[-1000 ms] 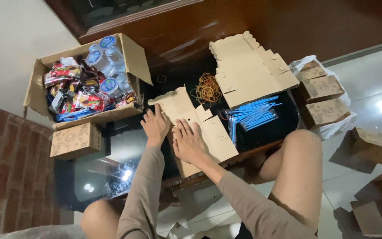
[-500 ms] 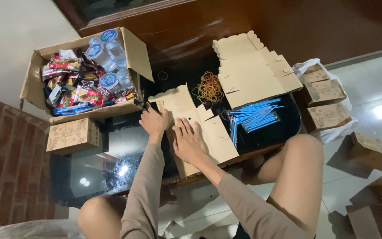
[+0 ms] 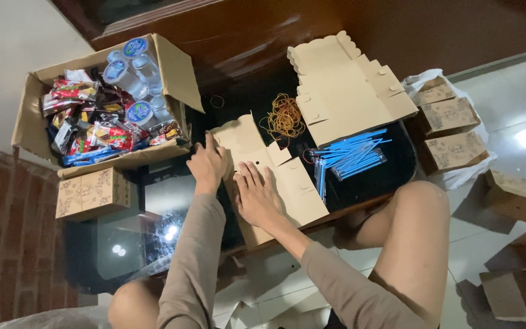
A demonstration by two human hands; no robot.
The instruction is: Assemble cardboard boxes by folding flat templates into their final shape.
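A flat, unfolded tan cardboard box blank lies on the dark glass table in front of me. My left hand rests on the blank's left flap, fingers curled over its edge. My right hand lies flat on the middle of the blank, fingers spread. Neither hand lifts anything.
A stack of more flat blanks sits at the back. Rubber bands and blue straws lie beside them. An open carton at left holds snack packs and water cups. Folded small boxes stand left; others fill a bag at right.
The camera view has shifted slightly. My left hand has slid a little along the blank's left flap; my right hand stays pressed on the blank.
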